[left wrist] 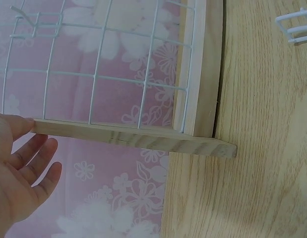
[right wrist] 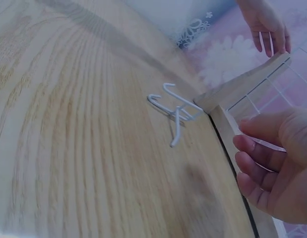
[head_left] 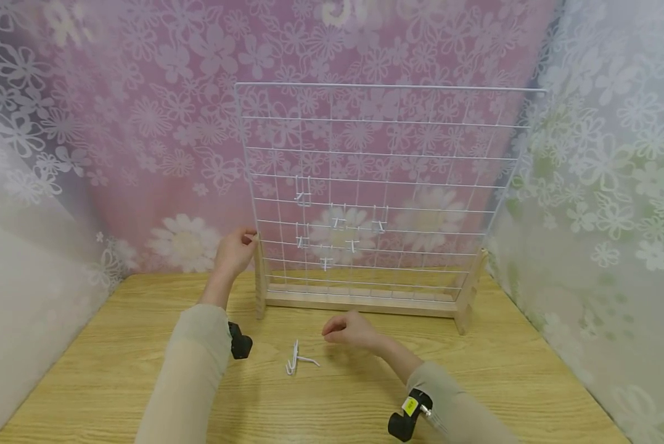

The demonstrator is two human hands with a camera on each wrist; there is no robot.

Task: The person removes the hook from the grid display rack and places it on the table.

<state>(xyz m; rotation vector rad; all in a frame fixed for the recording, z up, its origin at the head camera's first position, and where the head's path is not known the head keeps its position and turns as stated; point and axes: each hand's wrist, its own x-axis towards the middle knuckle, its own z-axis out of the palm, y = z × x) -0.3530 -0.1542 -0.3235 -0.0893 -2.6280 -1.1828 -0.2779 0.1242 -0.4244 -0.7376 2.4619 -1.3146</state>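
Hook [head_left: 295, 357]: laid on the table [head_left: 365, 407] before the rack [head_left: 359, 179]; judged light, stiff, best gripped by the prong [head_left: 309, 360].
Left hand [head_left: 235, 251]: post [head_left: 260, 271] pinched at its top.
Right hand [head_left: 354, 330]: fingers loosely curled, nothing held.

White hook [head_left: 295, 355]; white wire grid [head_left: 359, 180]; white-flowered pink backdrop [head_left: 159, 154]

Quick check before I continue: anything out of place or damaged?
One white hook lies loose on the table while other hooks hang on the wire grid, so it looks left out. I see no damage.
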